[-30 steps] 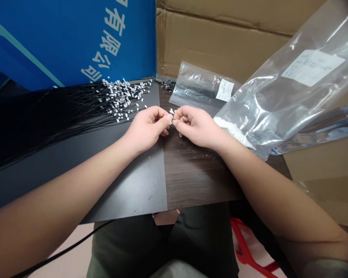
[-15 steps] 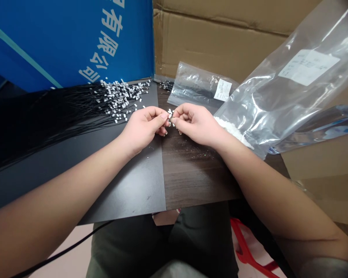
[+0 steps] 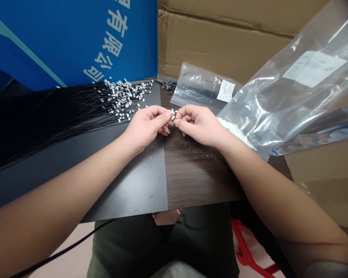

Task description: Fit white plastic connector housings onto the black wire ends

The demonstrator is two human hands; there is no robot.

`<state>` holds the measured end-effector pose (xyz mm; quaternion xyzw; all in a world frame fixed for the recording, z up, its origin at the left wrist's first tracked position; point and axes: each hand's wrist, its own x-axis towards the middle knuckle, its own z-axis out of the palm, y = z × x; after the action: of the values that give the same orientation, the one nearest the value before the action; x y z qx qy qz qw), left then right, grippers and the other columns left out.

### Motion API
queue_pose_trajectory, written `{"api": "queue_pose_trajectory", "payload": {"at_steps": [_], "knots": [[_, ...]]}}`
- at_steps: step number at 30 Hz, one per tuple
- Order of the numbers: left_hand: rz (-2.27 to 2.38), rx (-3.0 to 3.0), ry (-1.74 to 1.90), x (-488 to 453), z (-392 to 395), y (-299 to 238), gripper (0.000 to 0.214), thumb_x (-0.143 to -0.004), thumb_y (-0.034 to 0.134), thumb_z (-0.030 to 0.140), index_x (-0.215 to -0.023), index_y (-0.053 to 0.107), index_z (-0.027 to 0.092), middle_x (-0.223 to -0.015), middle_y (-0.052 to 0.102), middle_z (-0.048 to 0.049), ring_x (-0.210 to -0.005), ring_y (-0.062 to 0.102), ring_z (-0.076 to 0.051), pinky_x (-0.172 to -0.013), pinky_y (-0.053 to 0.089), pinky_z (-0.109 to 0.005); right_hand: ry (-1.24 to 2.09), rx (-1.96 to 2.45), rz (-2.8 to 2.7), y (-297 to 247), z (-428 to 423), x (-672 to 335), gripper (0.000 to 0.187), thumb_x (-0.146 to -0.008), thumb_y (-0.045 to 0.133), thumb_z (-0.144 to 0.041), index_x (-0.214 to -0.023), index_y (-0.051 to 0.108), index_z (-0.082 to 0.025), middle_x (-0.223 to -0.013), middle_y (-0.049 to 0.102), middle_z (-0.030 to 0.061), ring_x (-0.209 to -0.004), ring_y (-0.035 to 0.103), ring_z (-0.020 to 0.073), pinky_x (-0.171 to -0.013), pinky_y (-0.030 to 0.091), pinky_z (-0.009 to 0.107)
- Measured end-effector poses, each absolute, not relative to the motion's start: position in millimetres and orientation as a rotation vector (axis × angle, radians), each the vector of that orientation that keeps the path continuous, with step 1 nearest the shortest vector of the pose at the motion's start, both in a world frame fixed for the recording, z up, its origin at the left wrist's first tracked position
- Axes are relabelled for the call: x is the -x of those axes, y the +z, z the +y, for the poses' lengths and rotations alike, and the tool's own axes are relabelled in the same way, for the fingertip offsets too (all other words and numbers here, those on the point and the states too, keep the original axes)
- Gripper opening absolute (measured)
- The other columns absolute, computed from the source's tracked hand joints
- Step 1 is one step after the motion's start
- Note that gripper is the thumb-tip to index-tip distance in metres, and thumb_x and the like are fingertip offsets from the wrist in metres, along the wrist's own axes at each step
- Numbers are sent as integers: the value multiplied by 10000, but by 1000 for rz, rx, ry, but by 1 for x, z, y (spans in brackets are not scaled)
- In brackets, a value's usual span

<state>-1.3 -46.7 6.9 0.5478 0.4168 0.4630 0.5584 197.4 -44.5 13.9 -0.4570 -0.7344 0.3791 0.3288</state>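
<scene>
My left hand [image 3: 149, 125] is closed in a pinch, with a small white connector [image 3: 173, 117] at the tips of its thumb and forefinger. Facing it, almost fingertip to fingertip, my right hand [image 3: 198, 123] pinches something thin and dark, too small to make out. More small white connectors [image 3: 173, 111] lie on the table just behind the fingertips, partly hidden by them. To the left is a big bundle of black wires [image 3: 46, 110], with many white connectors [image 3: 123, 94] on their ends.
A clear bag with a label [image 3: 203, 87] lies behind my hands, dark wire ends [image 3: 169, 85] beside it. At right, a large clear bag [image 3: 278, 96] holds white pieces [image 3: 236, 133]. A blue panel [image 3: 60, 38] and cardboard [image 3: 220, 42] stand behind the table [image 3: 197, 181].
The whole view has shifted slightly, so everything sits a little further right. Both hands keep their pinch close together; a white connector now shows more plainly between the fingertips.
</scene>
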Motion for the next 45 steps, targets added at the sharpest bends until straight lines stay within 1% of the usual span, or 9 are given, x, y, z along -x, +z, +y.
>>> {"api": "queue_pose_trajectory", "payload": {"at_steps": [9, 15, 20, 27, 35, 45], "knots": [[1020, -1424, 1085, 4, -46, 5, 260, -836, 883, 371, -824, 729, 161, -773, 730, -30, -601, 615, -101, -602, 526, -236, 1011, 1201, -1913, 16, -46, -198, 76, -914, 703, -248, -908, 648, -195, -643, 617, -44, -572, 500, 111, -580, 363, 277], [1055, -1475, 1072, 4, -46, 7, 255, -859, 860, 361, -819, 704, 163, -730, 701, -14, -595, 623, -104, -599, 517, -235, 982, 1184, -1929, 13, -45, -197, 69, -921, 696, -247, -909, 663, -188, -649, 615, -40, -581, 497, 111, -578, 367, 277], [1043, -1463, 1087, 4, -46, 6, 281, -872, 862, 381, -818, 700, 158, -753, 704, -20, -608, 625, -105, -611, 526, -232, 965, 1177, -1921, 11, -44, -198, 52, -917, 693, -235, -909, 671, -187, -650, 611, -42, -584, 498, 109, -576, 371, 273], [1040, -1428, 1098, 2, -46, 4, 235, -888, 841, 327, -818, 703, 151, -756, 701, -17, -602, 620, -98, -609, 514, -227, 968, 1196, -1916, 12, -44, -197, 63, -920, 700, -234, -893, 666, -188, -647, 616, -36, -580, 495, 110, -583, 372, 275], [1041, -1413, 1118, 2, -46, 2, 287, -860, 881, 364, -809, 695, 151, -768, 715, -25, -600, 616, -99, -601, 513, -231, 967, 1216, -1892, 12, -45, -194, 70, -927, 695, -240, -902, 663, -183, -640, 614, -40, -562, 478, 102, -572, 359, 271], [1042, -1382, 1133, 0, -47, 1, 261, -847, 885, 331, -800, 708, 145, -749, 714, -25, -597, 612, -99, -593, 502, -228, 953, 1197, -1870, 13, -47, -192, 84, -929, 686, -247, -884, 651, -185, -637, 601, -40, -560, 462, 100, -567, 351, 265]]}}
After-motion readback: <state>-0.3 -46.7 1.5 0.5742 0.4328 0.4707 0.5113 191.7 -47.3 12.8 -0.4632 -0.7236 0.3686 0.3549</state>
